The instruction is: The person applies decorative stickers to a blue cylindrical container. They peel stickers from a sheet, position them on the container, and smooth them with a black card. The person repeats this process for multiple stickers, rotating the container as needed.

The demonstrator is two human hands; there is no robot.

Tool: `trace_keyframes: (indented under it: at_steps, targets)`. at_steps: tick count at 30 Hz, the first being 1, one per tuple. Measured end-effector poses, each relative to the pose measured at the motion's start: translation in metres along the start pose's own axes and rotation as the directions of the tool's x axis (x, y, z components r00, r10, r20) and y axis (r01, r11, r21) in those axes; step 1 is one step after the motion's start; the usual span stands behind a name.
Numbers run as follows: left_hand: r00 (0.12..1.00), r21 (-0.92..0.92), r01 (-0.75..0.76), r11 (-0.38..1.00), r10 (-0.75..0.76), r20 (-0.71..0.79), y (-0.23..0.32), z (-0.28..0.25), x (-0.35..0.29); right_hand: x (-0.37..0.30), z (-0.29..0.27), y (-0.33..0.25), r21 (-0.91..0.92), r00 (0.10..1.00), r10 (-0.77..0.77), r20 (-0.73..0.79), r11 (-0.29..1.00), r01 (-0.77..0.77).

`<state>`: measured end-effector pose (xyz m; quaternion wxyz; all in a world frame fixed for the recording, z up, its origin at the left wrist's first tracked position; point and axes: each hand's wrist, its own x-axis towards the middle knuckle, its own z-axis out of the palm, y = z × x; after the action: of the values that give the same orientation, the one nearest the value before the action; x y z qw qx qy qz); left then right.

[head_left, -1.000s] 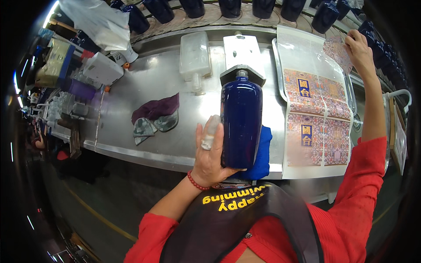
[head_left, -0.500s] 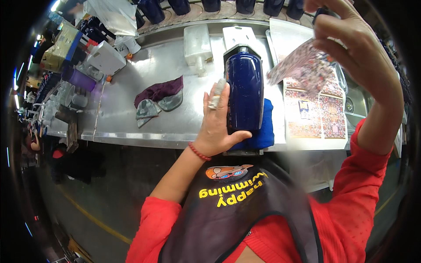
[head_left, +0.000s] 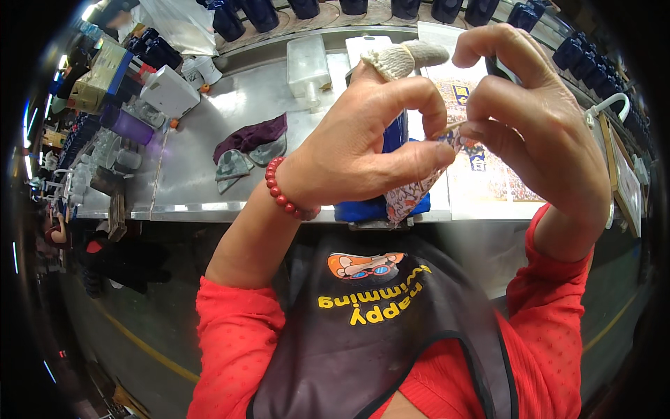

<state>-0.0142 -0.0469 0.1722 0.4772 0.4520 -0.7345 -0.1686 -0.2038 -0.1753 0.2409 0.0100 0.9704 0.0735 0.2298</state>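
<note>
Raised over the bench, both my hands pinch a thin patterned decal sheet (head_left: 413, 197) at its upper edge, and it hangs down between them. My left hand (head_left: 356, 140) has its thumb and forefinger closed on it; a whitish fabric finger cover (head_left: 405, 59) is on one finger. My right hand (head_left: 534, 115) pinches the sheet close beside the left fingertips. A dark thing (head_left: 497, 68) shows among the right fingers, too hidden to name. Behind my left hand lies a glossy dark blue bottle (head_left: 396, 131), mostly covered, with a bright blue cloth (head_left: 363, 210) at its near end.
Printed patterned sheets (head_left: 499, 178) lie on the right of the metal bench (head_left: 202, 153). Further left are a purple-and-grey cloth (head_left: 251, 143) and a clear rectangular bottle (head_left: 307, 66). Dark blue bottles (head_left: 258, 12) line the far side. A white box (head_left: 169, 92) stands left.
My left hand has let go of the blue bottle and risen to pinch the decal sheet. My right hand has come down and inward with the sheet, which now hangs before the bottle.
</note>
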Motion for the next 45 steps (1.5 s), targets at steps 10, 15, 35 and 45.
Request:
trace_keyframes:
  at_steps: [10, 15, 35, 45]
  targets:
    - [0.993, 0.202, 0.114, 0.973, -0.115, -0.004, 0.012, -0.003, -0.013, -0.025, 0.001, 0.005, 0.070, 0.997, 0.066, -0.033, 0.996, -0.064]
    - [0.986, 0.169, 0.166, 0.971, -0.158, -0.059, 0.027, -0.010, -0.018, -0.027, -0.008, 0.005, 0.185, 0.996, 0.074, -0.053, 0.981, -0.064]
    - [0.876, 0.311, 0.465, 0.829, -0.382, -0.293, -0.106, -0.015, -0.005, -0.030, 0.167, 0.095, 0.306, 0.882, 0.455, -0.125, 0.863, -0.402]
    - [0.792, 0.127, 0.570, 0.812, -0.501, -0.350, -0.120, -0.015, -0.009, -0.027, 0.188, 0.094, 0.390, 0.858, 0.510, -0.065, 0.804, -0.448]
